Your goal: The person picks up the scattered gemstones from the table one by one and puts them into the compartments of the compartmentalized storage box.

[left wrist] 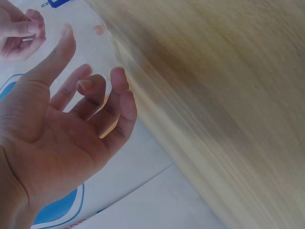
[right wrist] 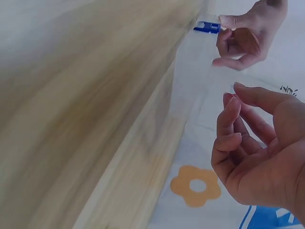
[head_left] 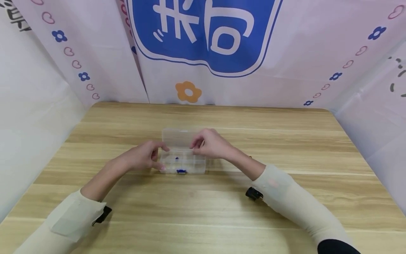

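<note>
A clear plastic compartment box (head_left: 198,167) lies on the table, its see-through lid (head_left: 177,137) raised at the back. The front edge carries a blue latch (head_left: 181,171), and a small dark blue piece (head_left: 177,158) shows inside. At the left end, my left hand (head_left: 144,156) holds the box between thumb and index finger, thumb at the front corner, index at the back. My right hand (head_left: 210,144) is over the back right part, thumb and index drawn close together. I cannot tell whether these fingertips (right wrist: 230,102) pinch something small.
The wood-grain table (head_left: 196,211) stretches around the box on all sides. Behind it hangs a white printed cloth (head_left: 269,91) with a blue sign and an orange flower. Black wrist devices (head_left: 253,193) sit on both light sleeves (head_left: 298,201).
</note>
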A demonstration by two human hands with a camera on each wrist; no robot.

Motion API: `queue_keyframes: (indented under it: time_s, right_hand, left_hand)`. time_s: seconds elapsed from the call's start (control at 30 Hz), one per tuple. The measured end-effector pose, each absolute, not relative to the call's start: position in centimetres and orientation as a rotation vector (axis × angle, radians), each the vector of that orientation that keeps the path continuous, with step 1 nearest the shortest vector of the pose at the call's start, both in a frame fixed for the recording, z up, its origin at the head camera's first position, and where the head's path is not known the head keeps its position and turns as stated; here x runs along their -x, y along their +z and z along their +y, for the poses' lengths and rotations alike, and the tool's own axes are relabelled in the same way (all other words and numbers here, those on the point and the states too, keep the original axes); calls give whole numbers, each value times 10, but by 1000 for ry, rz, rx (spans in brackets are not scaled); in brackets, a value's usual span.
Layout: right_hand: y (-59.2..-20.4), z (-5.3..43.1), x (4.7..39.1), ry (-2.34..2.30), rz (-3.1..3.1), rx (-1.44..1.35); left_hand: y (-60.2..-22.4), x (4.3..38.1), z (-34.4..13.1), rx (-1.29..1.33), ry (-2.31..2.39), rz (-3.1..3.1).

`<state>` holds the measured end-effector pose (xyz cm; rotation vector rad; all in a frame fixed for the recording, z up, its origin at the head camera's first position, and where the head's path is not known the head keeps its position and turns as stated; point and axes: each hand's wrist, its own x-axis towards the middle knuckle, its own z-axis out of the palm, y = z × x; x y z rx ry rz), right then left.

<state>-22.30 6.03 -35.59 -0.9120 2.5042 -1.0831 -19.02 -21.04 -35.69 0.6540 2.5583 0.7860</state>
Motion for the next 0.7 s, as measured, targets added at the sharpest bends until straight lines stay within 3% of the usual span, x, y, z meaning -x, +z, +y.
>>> queue_keyframes:
  time_s: [0.7]
  right_hand:
    - [-360,123,216,-1112,2542,808]
  left_hand:
    - [-355,186,-210,-633,786,2556]
